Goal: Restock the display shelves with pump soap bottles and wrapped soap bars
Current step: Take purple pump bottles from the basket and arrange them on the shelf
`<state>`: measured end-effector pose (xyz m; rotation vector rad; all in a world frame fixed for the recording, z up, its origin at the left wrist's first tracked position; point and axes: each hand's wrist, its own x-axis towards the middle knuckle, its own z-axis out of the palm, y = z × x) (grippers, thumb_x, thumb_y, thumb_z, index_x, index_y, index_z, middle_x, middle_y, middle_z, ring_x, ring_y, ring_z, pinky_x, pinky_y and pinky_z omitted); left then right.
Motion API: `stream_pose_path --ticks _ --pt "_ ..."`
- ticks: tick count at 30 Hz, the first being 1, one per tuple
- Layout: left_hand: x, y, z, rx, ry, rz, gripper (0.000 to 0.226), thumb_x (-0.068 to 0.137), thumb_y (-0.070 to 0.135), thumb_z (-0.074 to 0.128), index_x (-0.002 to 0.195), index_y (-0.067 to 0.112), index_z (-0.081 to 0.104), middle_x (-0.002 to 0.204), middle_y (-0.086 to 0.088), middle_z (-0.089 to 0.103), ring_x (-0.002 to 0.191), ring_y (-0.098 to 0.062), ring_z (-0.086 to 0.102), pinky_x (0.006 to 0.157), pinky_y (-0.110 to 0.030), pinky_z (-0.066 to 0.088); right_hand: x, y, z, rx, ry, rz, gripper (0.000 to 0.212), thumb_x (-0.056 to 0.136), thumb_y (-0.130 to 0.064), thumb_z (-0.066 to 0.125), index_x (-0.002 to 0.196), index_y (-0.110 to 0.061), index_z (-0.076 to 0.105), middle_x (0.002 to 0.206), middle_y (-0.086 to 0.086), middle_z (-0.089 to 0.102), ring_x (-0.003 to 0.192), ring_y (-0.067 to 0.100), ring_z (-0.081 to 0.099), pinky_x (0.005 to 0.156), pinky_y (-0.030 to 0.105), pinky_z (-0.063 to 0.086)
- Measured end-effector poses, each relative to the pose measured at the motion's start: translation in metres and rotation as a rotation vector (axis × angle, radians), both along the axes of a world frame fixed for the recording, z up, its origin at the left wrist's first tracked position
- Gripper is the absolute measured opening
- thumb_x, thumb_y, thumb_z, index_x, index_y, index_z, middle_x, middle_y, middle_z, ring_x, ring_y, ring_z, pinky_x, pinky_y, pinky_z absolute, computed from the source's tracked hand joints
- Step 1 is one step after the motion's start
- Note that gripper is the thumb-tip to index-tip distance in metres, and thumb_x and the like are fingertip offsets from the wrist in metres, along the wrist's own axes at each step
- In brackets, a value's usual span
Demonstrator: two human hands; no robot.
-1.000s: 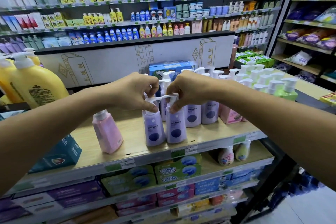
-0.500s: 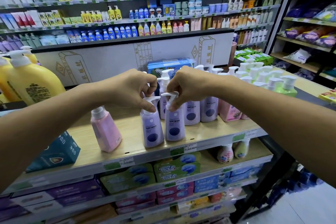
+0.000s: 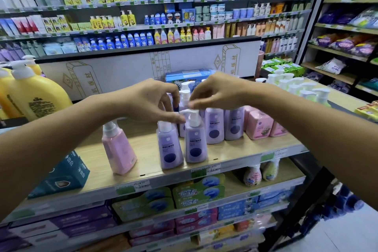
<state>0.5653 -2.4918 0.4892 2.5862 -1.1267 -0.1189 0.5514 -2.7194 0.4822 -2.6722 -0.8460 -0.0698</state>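
Two lavender bottles (image 3: pixel 195 143) stand side by side right of the pink bottle (image 3: pixel 118 149). Your left hand (image 3: pixel 149 100) curls over the pump (image 3: pixel 164 127) nearer it; your right hand (image 3: pixel 216 92) bunches its fingers (image 3: pixel 199 103) just above the farther pump. Whether either grips, I cannot tell. Turn both nozzles alike, gently, so neither bottle tips.

We are in a shop, in its toiletries aisle: the wooden display shelf (image 3: pixel 147 145) before us carries price labels (image 3: pixel 141 186) along its front edge, identical purple pump bottles (image 3: pixel 213 127) stand in rows, and the wall racks (image 3: pixel 225 20) behind (bagged goods (image 3: pixel 347 44) fill the right-hand ones) are packed with products.
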Motion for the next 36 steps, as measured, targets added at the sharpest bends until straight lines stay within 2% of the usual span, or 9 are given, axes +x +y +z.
stream_pose_path --ticks 4,7,10,15,20,23,27,32,36 --pt "0.003 -0.029 0.013 -0.091 -0.016 0.028 0.053 0.084 0.065 0.042 0.099 0.019 0.064 0.085 0.007 0.074 0.075 -0.008 0.071 0.075 -0.035 0.059 0.001 -0.044 0.011 0.259 -0.238 -0.164 0.031 0.095 -0.039 0.061 0.096 -0.012 0.076 0.081 -0.002 0.074 0.074 0.016 0.070 0.072 0.040 0.059" --pt "0.018 -0.062 0.013 -0.010 -0.126 0.031 0.036 0.097 0.049 0.050 0.106 0.019 0.067 0.095 0.005 0.072 0.080 -0.010 0.066 0.075 -0.030 0.054 0.005 -0.066 0.006 0.015 -0.246 -0.274 0.016 0.093 -0.027 0.067 0.100 -0.016 0.076 0.088 -0.002 0.074 0.076 0.013 0.064 0.074 0.032 0.054" --pt "0.032 -0.097 0.003 0.136 -0.179 0.015 0.030 0.091 0.044 0.063 0.105 0.018 0.066 0.096 0.002 0.068 0.086 -0.017 0.060 0.077 -0.032 0.051 0.007 -0.074 -0.007 -0.119 -0.147 -0.338 0.019 0.092 -0.032 0.067 0.104 -0.019 0.075 0.094 0.000 0.074 0.079 0.014 0.061 0.070 0.026 0.044" --pt "0.043 -0.126 -0.013 0.108 -0.254 0.022 0.038 0.082 0.044 0.072 0.103 0.015 0.061 0.081 0.006 0.057 0.082 -0.020 0.056 0.059 -0.028 0.043 0.004 -0.075 -0.013 -0.118 -0.078 -0.306 0.028 0.086 -0.033 0.075 0.111 -0.021 0.074 0.092 -0.003 0.067 0.081 0.015 0.058 0.075 0.030 0.048" --pt "0.039 -0.127 -0.013 0.117 -0.235 0.031 0.033 0.083 0.034 0.073 0.089 0.002 0.072 0.076 -0.015 0.069 0.071 -0.030 0.064 0.068 -0.045 0.057 0.003 -0.078 -0.018 -0.116 -0.091 -0.320 0.033 0.082 -0.023 0.079 0.114 -0.020 0.074 0.086 -0.001 0.062 0.076 0.016 0.053 0.069 0.026 0.039" --pt "0.030 -0.124 -0.009 0.104 -0.215 0.038 0.035 0.083 0.030 0.072 0.088 -0.004 0.070 0.072 -0.019 0.068 0.059 -0.024 0.054 0.068 -0.046 0.056 -0.003 -0.080 -0.015 -0.138 -0.093 -0.282 0.031 0.082 -0.023 0.079 0.112 -0.019 0.075 0.073 -0.012 0.053 0.073 0.015 0.051 0.063 0.024 0.033" --pt "0.010 -0.122 -0.007 0.129 -0.223 -0.017 0.032 0.085 0.032 0.070 0.082 0.000 0.071 0.065 -0.012 0.068 0.065 -0.030 0.063 0.066 -0.044 0.057 -0.014 -0.079 -0.014 -0.140 -0.078 -0.227 0.030 0.081 -0.022 0.080 0.111 -0.020 0.075 0.070 -0.018 0.051 0.071 0.016 0.052 0.062 0.024 0.034" --pt "0.000 -0.124 -0.009 0.139 -0.261 -0.025 0.033 0.086 0.037 0.072 0.090 0.005 0.073 0.067 -0.005 0.065 0.063 -0.023 0.060 0.058 -0.037 0.053 -0.020 -0.077 -0.010 -0.146 -0.052 -0.215 0.031 0.081 -0.023 0.080 0.111 -0.022 0.075 0.069 -0.020 0.050 0.061 0.000 0.047 0.052 0.006 0.030" --pt "0.002 -0.122 -0.012 0.074 -0.252 -0.027 0.034 0.085 0.038 0.074 0.100 0.008 0.074 0.067 0.008 0.059 0.063 -0.011 0.057 0.056 -0.027 0.047 -0.024 -0.077 -0.009 -0.128 -0.022 -0.220 0.030 0.080 -0.023 0.080 0.109 -0.021 0.076 0.070 -0.016 0.053 0.064 0.005 0.049 0.059 0.019 0.037"
